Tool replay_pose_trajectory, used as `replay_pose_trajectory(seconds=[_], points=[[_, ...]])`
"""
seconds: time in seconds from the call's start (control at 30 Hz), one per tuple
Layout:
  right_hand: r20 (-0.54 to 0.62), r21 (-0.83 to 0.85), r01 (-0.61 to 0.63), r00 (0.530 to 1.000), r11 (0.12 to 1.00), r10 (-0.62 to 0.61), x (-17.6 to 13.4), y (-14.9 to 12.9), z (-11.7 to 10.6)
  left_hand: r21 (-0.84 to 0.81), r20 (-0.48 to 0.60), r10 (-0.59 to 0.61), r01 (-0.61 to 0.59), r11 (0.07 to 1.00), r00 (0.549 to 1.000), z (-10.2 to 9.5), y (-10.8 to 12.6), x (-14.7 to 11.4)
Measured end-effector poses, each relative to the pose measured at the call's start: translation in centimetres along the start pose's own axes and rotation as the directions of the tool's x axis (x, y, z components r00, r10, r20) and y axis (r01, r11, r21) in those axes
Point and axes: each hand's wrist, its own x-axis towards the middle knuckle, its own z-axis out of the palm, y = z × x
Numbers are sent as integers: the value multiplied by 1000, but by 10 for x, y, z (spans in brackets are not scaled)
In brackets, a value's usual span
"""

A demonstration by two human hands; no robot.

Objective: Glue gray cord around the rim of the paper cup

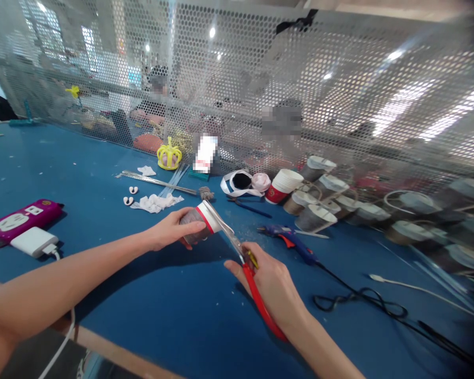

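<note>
My left hand (pixel 177 227) is closed around a paper cup (pixel 212 217), which lies tilted with its white rim toward the right; a grey wrap covers its side and a red band shows near the rim. In my right hand (pixel 266 279) is a pair of scissors (pixel 256 295) with red handles. Their metal blades are parted and reach the cup's rim, one along the outside edge. Whether the blades bite into the paper I cannot tell. A bundle of grey twine (pixel 206 193) lies just beyond the cup.
A glue gun (pixel 290 241) with a black cord lies to the right, before several wrapped cups (pixel 316 217) and a white cup stack (pixel 285 183). Thin wires (pixel 158 181) and white scraps (pixel 157 203) lie at left, near a purple power strip (pixel 23 218). A perforated screen (pixel 229 79) stands behind.
</note>
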Motion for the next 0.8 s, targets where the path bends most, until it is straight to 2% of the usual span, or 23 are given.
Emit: replay_pose_trajectory(seconds=[0.1,0.2,0.27,0.33,0.4,0.43,0.6,0.8], points=[[12,-3,-21,1000,1000,21,-1,-2,-1,0,-8,12,-12,1000,1000,-1,0,0],[1,-7,-31,1000,999,31,-1,-2,0,-103,-2,12,-12,995,1000,-3,0,1],[-27,-2,-31,999,1000,31,-1,-1,1,-233,45,-52,61,971,998,-4,0,3],[-54,0,-24,998,1000,24,0,0,1,-350,150,-155,199,915,976,-6,-1,5],[-65,0,-3,998,1000,3,0,1,1,-411,236,-220,302,860,947,-7,-1,7],[-60,2,7,998,1000,-7,0,1,1,-424,250,-227,317,848,941,-8,-2,8],[-5,9,-12,1000,1000,12,1,5,6,-356,172,-158,211,910,972,-6,-3,5],[-5,1,-20,1000,1000,20,0,8,8,-295,112,-127,155,943,986,-3,-4,2]])
